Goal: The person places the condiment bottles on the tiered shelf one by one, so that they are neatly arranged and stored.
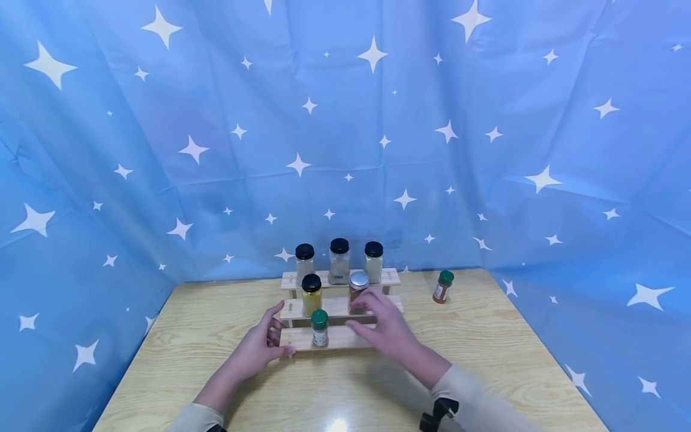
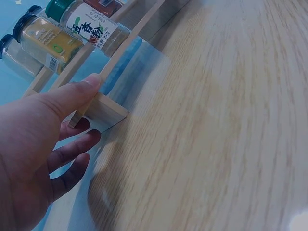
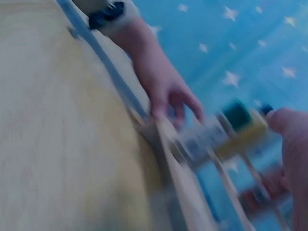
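A three-tier wooden spice rack (image 1: 348, 337) stands on the table. My left hand (image 1: 258, 349) holds its left end, thumb on the lowest shelf's front edge and fingers behind, as the left wrist view shows. My right hand (image 1: 393, 327) is at the middle shelf, thumb and fingers spread apart, fingertips overlapping a silver-lidded jar of reddish-brown spice (image 1: 358, 281). The right wrist view is blurred. To that jar's left stands a black-lidded jar of yellow spice (image 1: 311, 300). A green-capped spice bottle (image 2: 96, 26) with a white label stands on the lowest shelf.
Along the top shelf stand three black-lidded jars, a left one (image 1: 305, 264), a middle one (image 1: 339, 264) and a right one (image 1: 373, 264). Another green-capped bottle (image 1: 442, 288) with red contents stands on the table (image 1: 486, 342) at right. A blue star-patterned curtain (image 1: 345, 120) surrounds the table.
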A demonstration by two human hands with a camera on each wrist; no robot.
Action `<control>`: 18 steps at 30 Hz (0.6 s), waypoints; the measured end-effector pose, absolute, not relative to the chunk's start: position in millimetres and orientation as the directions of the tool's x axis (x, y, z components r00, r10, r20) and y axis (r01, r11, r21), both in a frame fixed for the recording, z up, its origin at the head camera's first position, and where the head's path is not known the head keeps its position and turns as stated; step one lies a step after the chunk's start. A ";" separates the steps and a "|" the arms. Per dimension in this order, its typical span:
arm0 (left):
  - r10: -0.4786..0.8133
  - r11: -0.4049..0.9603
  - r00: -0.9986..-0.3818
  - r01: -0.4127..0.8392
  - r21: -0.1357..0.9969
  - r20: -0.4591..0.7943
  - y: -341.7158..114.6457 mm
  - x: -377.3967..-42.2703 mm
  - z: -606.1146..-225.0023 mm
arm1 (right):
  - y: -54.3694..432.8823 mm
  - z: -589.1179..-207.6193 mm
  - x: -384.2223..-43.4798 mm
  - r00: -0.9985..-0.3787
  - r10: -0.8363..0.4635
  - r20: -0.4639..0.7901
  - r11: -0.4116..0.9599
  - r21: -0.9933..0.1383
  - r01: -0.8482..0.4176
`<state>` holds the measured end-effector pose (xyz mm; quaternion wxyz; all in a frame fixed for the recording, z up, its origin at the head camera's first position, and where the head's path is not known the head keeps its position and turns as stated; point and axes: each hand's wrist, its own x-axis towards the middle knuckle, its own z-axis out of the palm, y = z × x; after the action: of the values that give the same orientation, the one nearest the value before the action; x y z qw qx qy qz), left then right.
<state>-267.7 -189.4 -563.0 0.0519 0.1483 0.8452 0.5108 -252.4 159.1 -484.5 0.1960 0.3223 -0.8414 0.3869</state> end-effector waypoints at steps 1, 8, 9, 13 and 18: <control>0.303 0.434 -0.951 0.196 0.879 0.062 -189.3 -267.6 -562.7 | 170.5 -484.5 -256.5 -0.693 -0.380 0.613 0.501 -0.494 -0.711; 0.293 0.440 -0.954 0.188 0.878 0.058 -189.4 -266.0 -560.4 | 256.6 -487.0 -290.4 -0.679 -0.158 0.717 0.638 -0.450 -0.624; 0.291 0.439 -0.955 0.187 0.879 0.058 -189.4 -265.6 -559.9 | 267.7 -488.0 -294.9 -0.694 -0.117 0.710 0.649 -0.474 -0.595; 0.289 0.441 -0.956 0.183 0.879 0.054 -189.2 -265.1 -559.7 | 306.0 -494.5 -311.0 -0.740 0.017 0.672 0.682 -0.549 -0.483; 0.292 0.439 -0.955 0.184 0.879 0.054 -188.5 -266.2 -561.1 | 337.2 -508.4 -328.3 -0.792 0.077 0.605 0.719 -0.584 -0.377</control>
<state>-266.2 -188.5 -561.1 0.0527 0.1406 0.8467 0.5105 -328.3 337.2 -508.4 0.3106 0.0858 -0.8735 0.3650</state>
